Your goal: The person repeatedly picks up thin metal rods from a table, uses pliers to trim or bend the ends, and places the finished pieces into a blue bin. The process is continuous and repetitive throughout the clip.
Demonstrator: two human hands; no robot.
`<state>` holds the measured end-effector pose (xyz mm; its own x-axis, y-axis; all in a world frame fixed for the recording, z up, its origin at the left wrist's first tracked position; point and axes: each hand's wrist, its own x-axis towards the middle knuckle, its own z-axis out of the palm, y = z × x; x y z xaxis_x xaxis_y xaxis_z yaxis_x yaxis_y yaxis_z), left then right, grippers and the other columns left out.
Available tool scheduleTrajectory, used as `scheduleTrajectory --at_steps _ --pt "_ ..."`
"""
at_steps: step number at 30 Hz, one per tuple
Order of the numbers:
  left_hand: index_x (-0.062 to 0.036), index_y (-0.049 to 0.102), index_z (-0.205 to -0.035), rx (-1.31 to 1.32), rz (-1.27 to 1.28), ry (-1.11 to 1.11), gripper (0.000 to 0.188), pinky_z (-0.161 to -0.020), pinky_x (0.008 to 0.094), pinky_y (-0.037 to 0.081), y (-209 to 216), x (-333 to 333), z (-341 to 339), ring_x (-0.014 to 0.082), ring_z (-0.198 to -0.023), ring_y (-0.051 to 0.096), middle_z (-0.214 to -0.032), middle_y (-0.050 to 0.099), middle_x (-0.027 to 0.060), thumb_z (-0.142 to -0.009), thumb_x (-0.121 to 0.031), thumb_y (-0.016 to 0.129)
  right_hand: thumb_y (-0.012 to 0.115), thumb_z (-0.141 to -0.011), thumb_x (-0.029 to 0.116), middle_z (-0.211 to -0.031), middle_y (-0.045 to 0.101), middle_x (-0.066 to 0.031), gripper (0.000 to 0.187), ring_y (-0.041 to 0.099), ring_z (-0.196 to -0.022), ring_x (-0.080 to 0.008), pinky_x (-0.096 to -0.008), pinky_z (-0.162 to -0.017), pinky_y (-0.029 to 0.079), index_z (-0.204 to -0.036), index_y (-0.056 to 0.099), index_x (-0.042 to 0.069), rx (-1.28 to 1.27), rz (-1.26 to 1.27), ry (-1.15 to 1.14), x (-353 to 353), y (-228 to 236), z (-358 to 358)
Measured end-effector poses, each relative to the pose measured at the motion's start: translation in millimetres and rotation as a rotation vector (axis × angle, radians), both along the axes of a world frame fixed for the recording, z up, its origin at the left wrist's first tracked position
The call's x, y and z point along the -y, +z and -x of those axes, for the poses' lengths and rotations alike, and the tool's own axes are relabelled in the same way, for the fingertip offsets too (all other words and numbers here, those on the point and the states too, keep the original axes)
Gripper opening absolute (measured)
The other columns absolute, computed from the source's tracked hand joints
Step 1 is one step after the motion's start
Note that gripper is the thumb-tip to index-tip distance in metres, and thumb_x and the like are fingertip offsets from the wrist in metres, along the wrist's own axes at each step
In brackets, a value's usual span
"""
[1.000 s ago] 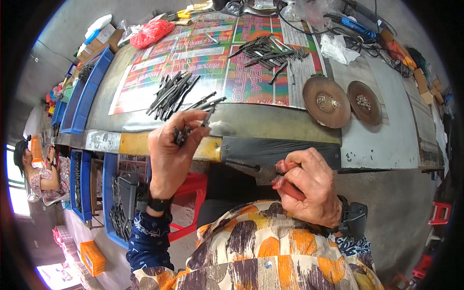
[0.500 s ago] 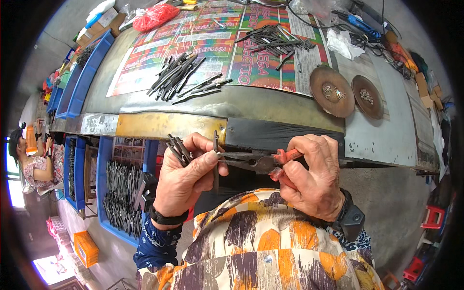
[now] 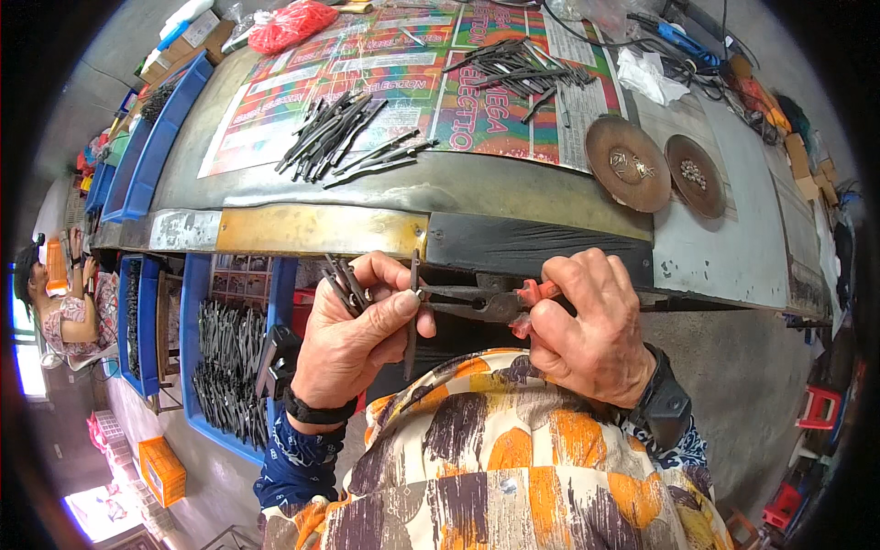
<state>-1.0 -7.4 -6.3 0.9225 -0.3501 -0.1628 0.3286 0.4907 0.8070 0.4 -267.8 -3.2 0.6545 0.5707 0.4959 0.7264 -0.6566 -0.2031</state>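
My left hand (image 3: 367, 321) is closed round several thin dark rods (image 3: 343, 284). Between its thumb and fingers a single dark rod (image 3: 413, 344) stands nearly upright. In my right hand (image 3: 596, 335) are pliers (image 3: 500, 306) with red handles, squeezed so the handles sit close together. The long-nosed tips reach left to my left thumb and touch the single rod, or something small and pale on it; I cannot tell which. One pile of dark rods (image 3: 330, 136) lies on the bench ahead, with a few loose rods (image 3: 385, 160) beside it.
A second rod pile (image 3: 518, 69) lies farther back on printed sheets (image 3: 266, 128). Two round brown dishes (image 3: 642, 188), (image 3: 695, 197) hold small pieces at right. A blue crate (image 3: 195, 367) full of rods stands below the bench edge. Another person (image 3: 69, 302) sits at far left.
The pliers' handles have drawn closer together in my right hand. The single rod leans slightly differently, its lower end a little lower. Both hands stay in nearly the same place.
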Motion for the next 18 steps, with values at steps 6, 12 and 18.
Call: scheduleTrajectory --at_steps 6,12,18 --pt "0.0007 0.059 -0.1 0.285 -0.188 0.119 0.01 -0.044 0.0208 0.037 -10 8 10 0.0057 -0.052 0.051 -0.082 0.071 0.0138 -0.094 0.0 0.067 0.069 -0.07 0.006 -0.088 0.054 -0.0134 0.023 0.054 -0.078 -0.0301 -0.0417 -0.069 0.047 -0.091 0.062 0.0 -0.301 -0.168 0.154 7 -7 1" --pt "0.0032 0.068 -0.095 0.952 -0.677 0.253 0.012 -0.053 0.023 0.049 -9 4 9 0.0112 -0.058 0.06 -0.089 0.072 0.0158 -0.084 0.009 0.071 0.066 -0.07 0.0 -0.09 0.057 -0.0161 0.024 0.058 -0.085 -0.0327 -0.0416 -0.076 0.048 -0.094 0.062 -0.005 -0.77 -0.485 0.352 9 -16 4" --pt "-0.0015 0.058 -0.101 0.254 -0.197 0.16 0.006 -0.045 0.0186 0.038 -9 11 8 0.0053 -0.054 0.051 -0.087 0.07 0.0155 -0.098 -0.004 0.063 0.074 -0.063 0.009 -0.106 0.055 -0.0139 0.03 0.057 -0.097 -0.0289 -0.0402 -0.08 0.044 -0.089 0.062 0.002 -0.289 -0.231 0.05 5 -15 10"
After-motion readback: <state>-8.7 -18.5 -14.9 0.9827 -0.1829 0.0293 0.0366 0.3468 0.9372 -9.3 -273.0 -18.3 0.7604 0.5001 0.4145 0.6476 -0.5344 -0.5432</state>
